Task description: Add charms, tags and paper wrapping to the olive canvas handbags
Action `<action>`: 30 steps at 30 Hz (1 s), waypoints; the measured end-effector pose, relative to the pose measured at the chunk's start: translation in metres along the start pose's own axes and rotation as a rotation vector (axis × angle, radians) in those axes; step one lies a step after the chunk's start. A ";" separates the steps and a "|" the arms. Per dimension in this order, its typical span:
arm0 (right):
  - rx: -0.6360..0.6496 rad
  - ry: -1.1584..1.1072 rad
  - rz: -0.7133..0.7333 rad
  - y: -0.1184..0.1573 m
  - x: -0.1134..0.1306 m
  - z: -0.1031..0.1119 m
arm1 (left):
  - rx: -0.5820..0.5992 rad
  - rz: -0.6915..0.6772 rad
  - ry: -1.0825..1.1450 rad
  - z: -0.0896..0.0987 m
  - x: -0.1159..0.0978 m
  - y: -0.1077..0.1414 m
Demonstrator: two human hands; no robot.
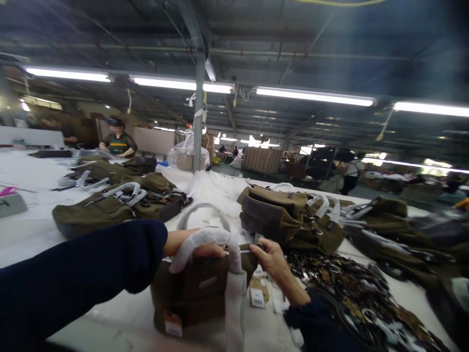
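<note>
An olive-green handbag (pixel 194 293) stands upright on the white table right in front of me, its handles (pixel 234 259) wrapped in white padding. My left hand (pixel 210 251) reaches under the near handle and lies along the bag's top edge, fingers closed on it; the handle covers part of the hand. At the bag's top right corner, my right hand (pixel 269 256) pinches the end of the opening between thumb and fingers. Paper tags (pixel 257 296) with a barcode hang by the bag's right side. A small label (pixel 173 325) shows at its lower left.
More olive bags with wrapped handles lie in a left pile (pixel 113 200) and a right pile (pixel 289 215). A heap of dark straps and metal fittings (pixel 344 283) spreads beside my right forearm. White sheeting (pixel 210 188) lies behind the bag. A person (pixel 117 142) works across the table.
</note>
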State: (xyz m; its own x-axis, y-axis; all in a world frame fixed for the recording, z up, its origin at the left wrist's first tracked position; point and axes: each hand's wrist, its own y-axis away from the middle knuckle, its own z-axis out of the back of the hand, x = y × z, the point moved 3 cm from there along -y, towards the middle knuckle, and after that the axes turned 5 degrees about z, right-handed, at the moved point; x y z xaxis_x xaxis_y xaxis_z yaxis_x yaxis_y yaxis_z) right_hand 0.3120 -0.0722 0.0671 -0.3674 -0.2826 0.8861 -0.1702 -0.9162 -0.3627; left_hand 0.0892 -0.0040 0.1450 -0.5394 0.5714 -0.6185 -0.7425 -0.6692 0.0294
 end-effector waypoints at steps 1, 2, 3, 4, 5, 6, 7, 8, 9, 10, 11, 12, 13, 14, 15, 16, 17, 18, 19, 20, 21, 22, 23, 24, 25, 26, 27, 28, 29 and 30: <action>0.008 0.015 -0.004 -0.002 -0.003 0.002 | 0.043 0.008 -0.067 0.005 0.000 0.007; 0.017 0.032 -0.007 -0.004 -0.006 0.003 | 0.084 0.016 -0.133 0.010 0.000 0.014; 0.031 0.047 -0.012 -0.006 -0.008 0.004 | 0.118 0.021 -0.199 0.014 -0.001 0.020; 0.051 0.061 -0.019 -0.007 -0.009 0.003 | 0.137 0.020 -0.265 0.019 -0.003 0.025; 0.072 0.072 -0.022 -0.009 -0.009 0.002 | 0.147 0.011 -0.330 0.023 -0.004 0.030; 0.090 0.082 -0.020 -0.010 -0.009 0.001 | 0.146 0.001 -0.392 0.026 -0.004 0.035; 0.104 0.090 -0.018 -0.011 -0.008 0.000 | 0.145 -0.014 -0.470 0.029 -0.004 0.040; 0.115 0.097 -0.017 -0.011 -0.007 0.000 | 0.135 -0.019 -0.542 0.031 -0.003 0.045; 0.118 0.104 -0.016 -0.012 -0.006 -0.001 | 0.113 -0.010 -0.594 0.034 -0.001 0.050; 0.115 0.112 -0.014 -0.012 -0.005 -0.001 | 0.089 0.009 -0.619 0.036 0.002 0.055; 0.112 0.118 -0.012 -0.012 -0.005 0.000 | 0.071 0.032 -0.629 0.037 0.004 0.061; 0.115 0.123 -0.012 -0.012 -0.005 0.000 | 0.059 0.052 -0.634 0.039 0.007 0.066; 0.121 0.126 -0.011 -0.011 -0.005 0.001 | 0.053 0.062 -0.644 0.039 0.008 0.071; 0.127 0.132 -0.010 -0.011 -0.006 0.001 | 0.042 0.062 -0.662 0.040 0.009 0.075; 0.135 0.140 -0.009 -0.010 -0.006 0.001 | 0.025 0.051 -0.685 0.040 0.008 0.079; 0.146 0.147 -0.009 -0.010 -0.007 0.000 | 0.002 0.045 -0.704 0.041 0.008 0.081; 0.157 0.155 -0.010 -0.010 -0.007 0.000 | -0.025 0.043 -0.718 0.043 0.007 0.083; 0.166 0.167 -0.011 -0.009 -0.007 -0.001 | -0.046 0.046 -0.730 0.044 0.006 0.085; 0.170 0.181 -0.012 -0.009 -0.007 -0.002 | -0.051 0.051 -0.741 0.046 0.005 0.086; 0.174 0.193 -0.015 -0.009 -0.007 -0.004 | -0.047 0.060 -0.753 0.048 0.006 0.088; 0.172 0.202 -0.018 -0.009 -0.006 -0.005 | -0.039 0.074 -0.765 0.050 0.007 0.089; 0.167 0.207 -0.020 -0.009 -0.005 -0.006 | -0.028 0.091 -0.774 0.052 0.009 0.091; 0.160 0.204 -0.024 -0.009 -0.004 -0.007 | -0.020 0.105 -0.773 0.055 0.011 0.093; 0.155 0.195 -0.029 -0.009 -0.002 -0.009 | -0.017 0.117 -0.753 0.057 0.014 0.095; 0.154 0.183 -0.033 -0.009 0.000 -0.010 | -0.024 0.121 -0.711 0.058 0.017 0.097; 0.156 0.173 -0.035 -0.009 0.002 -0.011 | -0.033 0.119 -0.651 0.060 0.020 0.099; 0.159 0.166 -0.034 -0.009 0.004 -0.013 | -0.034 0.114 -0.585 0.060 0.023 0.100; 0.164 0.161 -0.032 -0.009 0.007 -0.015 | -0.035 0.113 -0.519 0.060 0.027 0.100; 0.165 0.158 -0.030 -0.009 0.009 -0.017 | -0.040 0.127 -0.461 0.060 0.031 0.100; 0.166 0.158 -0.027 -0.009 0.012 -0.019 | -0.044 0.155 -0.411 0.059 0.037 0.099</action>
State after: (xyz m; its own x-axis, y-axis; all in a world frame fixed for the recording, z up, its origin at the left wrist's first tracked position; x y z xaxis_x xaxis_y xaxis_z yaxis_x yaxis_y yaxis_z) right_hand 0.2917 -0.0616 0.0754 -0.5056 -0.2216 0.8338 -0.0338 -0.9606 -0.2758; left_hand -0.0276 -0.0216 0.1715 -0.7628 0.5982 -0.2455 -0.6276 -0.7764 0.0582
